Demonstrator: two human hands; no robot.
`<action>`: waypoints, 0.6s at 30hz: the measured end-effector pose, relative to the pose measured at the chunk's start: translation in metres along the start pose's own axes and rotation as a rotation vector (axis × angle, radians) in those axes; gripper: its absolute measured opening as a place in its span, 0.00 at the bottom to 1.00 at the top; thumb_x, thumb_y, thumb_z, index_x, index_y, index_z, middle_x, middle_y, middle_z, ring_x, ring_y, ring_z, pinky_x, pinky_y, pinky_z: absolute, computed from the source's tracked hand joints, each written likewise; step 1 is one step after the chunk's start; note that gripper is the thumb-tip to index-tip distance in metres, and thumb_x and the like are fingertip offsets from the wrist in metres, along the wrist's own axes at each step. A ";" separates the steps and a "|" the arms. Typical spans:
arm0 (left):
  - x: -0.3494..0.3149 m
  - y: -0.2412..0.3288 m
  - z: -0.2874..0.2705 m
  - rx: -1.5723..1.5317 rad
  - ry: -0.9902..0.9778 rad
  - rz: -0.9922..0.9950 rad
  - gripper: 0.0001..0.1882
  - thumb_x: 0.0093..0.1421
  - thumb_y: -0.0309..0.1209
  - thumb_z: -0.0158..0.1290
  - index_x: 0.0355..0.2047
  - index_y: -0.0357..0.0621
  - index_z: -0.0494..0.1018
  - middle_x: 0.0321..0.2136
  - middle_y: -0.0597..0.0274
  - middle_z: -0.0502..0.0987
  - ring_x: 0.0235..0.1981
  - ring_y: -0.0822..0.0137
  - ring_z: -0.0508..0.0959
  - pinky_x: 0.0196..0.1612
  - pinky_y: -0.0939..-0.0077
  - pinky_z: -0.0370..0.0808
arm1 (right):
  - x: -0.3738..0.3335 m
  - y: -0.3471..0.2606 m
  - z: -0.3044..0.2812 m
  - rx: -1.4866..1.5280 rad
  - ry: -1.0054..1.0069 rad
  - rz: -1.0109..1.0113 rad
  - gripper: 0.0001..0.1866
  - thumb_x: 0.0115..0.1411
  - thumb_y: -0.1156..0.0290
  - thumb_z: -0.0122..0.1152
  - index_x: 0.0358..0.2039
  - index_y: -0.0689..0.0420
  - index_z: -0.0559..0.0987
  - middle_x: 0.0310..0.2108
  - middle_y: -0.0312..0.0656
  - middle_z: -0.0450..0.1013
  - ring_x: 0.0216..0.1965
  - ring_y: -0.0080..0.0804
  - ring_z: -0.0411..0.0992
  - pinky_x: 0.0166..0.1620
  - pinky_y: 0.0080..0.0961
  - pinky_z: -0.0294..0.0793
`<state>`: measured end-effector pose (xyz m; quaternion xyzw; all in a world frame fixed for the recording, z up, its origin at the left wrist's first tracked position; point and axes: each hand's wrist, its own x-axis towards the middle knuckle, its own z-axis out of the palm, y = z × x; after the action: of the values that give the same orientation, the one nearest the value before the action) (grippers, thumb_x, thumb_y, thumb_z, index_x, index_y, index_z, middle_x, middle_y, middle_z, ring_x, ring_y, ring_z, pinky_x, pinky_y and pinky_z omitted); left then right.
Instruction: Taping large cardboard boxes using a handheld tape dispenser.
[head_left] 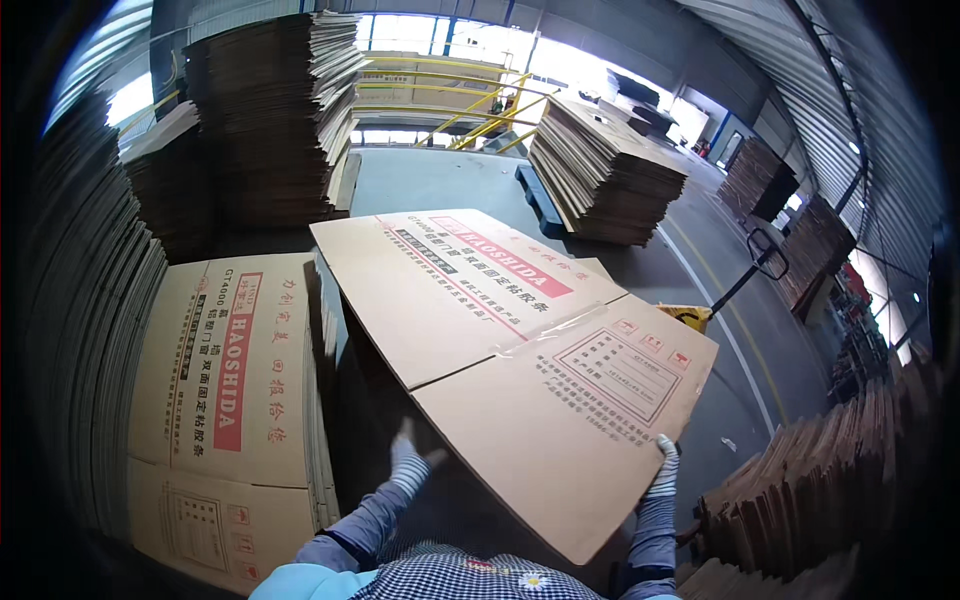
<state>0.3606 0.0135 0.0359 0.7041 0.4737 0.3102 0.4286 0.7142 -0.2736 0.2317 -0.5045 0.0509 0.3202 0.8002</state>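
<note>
Head view: we have a lg. flat carton (515, 365), brown w/ red + black print, across the ctr., set at an angle, near corner pointing toward the checked apron (440, 578). Crease runs across it approx. midway; strip of clear tape (545, 333) lies over part of same. What bears its far end we can't tell. R hand (665, 462), striped at the wrist, is closed on the carton's R edge, thumb side up; fingers underneath hidden from us. L hand (410, 458), also striped at wrist, is just beside the carton's L edge, fingers partly extended, slightly blurred; we see nothing in its grasp, & can't tell if the fingertips touch the edge. To L of carton we note a stack of flat cartons (215, 360), similar print on top sheet. Behind it, a tall stack (265, 120). Far side, ctr.: yellow railing (450, 118). R of that, a pile of flat cartons (600, 170) w/ blue pallet (540, 203) at its base. Yellow pallet truck (688, 317) partly hidden behind carton. Lower R: more stacked cardboard (800, 485), edges toward us.
</note>
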 end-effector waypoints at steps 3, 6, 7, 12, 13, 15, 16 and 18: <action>0.084 0.071 -0.055 0.460 0.452 0.386 0.65 0.35 0.39 0.72 0.68 0.36 0.44 0.68 0.41 0.47 0.69 0.49 0.48 0.70 0.48 0.44 | 0.010 -0.065 -0.063 0.003 -0.099 -0.095 0.29 0.53 0.62 0.60 0.53 0.63 0.70 0.48 0.52 0.74 0.44 0.47 0.75 0.50 0.43 0.76; 0.193 0.064 -0.081 0.496 0.238 0.895 0.31 0.46 0.28 0.61 0.54 0.48 0.70 0.50 0.54 0.75 0.57 0.49 0.70 0.64 0.51 0.59 | -0.001 -0.071 -0.043 0.002 -0.230 -0.137 0.30 0.55 0.59 0.60 0.55 0.61 0.69 0.47 0.48 0.74 0.43 0.46 0.75 0.50 0.44 0.77; 0.210 0.081 -0.080 0.418 0.108 0.982 0.23 0.47 0.26 0.57 0.47 0.50 0.74 0.44 0.57 0.78 0.51 0.52 0.74 0.59 0.55 0.65 | -0.005 -0.064 -0.054 0.055 -0.206 -0.162 0.30 0.55 0.59 0.60 0.55 0.61 0.69 0.46 0.48 0.74 0.43 0.45 0.75 0.50 0.44 0.77; 0.160 0.263 -0.035 0.297 0.216 1.221 0.13 0.40 0.32 0.63 0.30 0.57 0.78 0.26 0.67 0.78 0.31 0.61 0.78 0.37 0.66 0.74 | 0.020 -0.024 -0.152 0.472 -0.176 -0.236 0.29 0.58 0.57 0.59 0.56 0.58 0.68 0.44 0.45 0.74 0.43 0.43 0.74 0.50 0.43 0.76; 0.148 0.319 -0.018 0.202 0.272 1.250 0.15 0.36 0.36 0.67 0.27 0.57 0.77 0.23 0.68 0.75 0.29 0.61 0.77 0.36 0.65 0.73 | 0.039 -0.019 -0.164 0.516 -0.200 -0.221 0.28 0.59 0.57 0.59 0.56 0.58 0.68 0.44 0.45 0.74 0.43 0.42 0.74 0.50 0.43 0.76; 0.141 0.410 -0.020 0.206 0.316 1.299 0.18 0.36 0.43 0.70 0.24 0.52 0.76 0.22 0.63 0.76 0.28 0.58 0.76 0.33 0.66 0.73 | 0.064 0.024 -0.150 0.435 -0.199 -0.167 0.23 0.63 0.54 0.57 0.54 0.52 0.71 0.42 0.38 0.73 0.44 0.34 0.73 0.50 0.37 0.75; 0.143 0.455 -0.020 0.264 0.284 1.297 0.17 0.38 0.42 0.70 0.24 0.49 0.77 0.21 0.60 0.75 0.27 0.54 0.76 0.32 0.63 0.73 | 0.089 0.053 -0.178 0.393 -0.276 -0.085 0.23 0.62 0.56 0.59 0.55 0.51 0.71 0.43 0.37 0.74 0.44 0.34 0.73 0.50 0.37 0.75; 0.137 0.549 -0.019 0.111 0.070 1.185 0.25 0.37 0.50 0.71 0.30 0.48 0.79 0.29 0.60 0.81 0.33 0.60 0.80 0.38 0.68 0.76 | 0.148 0.118 -0.257 0.352 -0.187 0.060 0.27 0.56 0.52 0.64 0.52 0.51 0.74 0.44 0.38 0.75 0.44 0.38 0.73 0.49 0.42 0.75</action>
<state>0.6143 0.0462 0.5416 0.8591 0.0294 0.4944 0.1293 0.8262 -0.3879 -0.0445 -0.3230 0.0467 0.3756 0.8674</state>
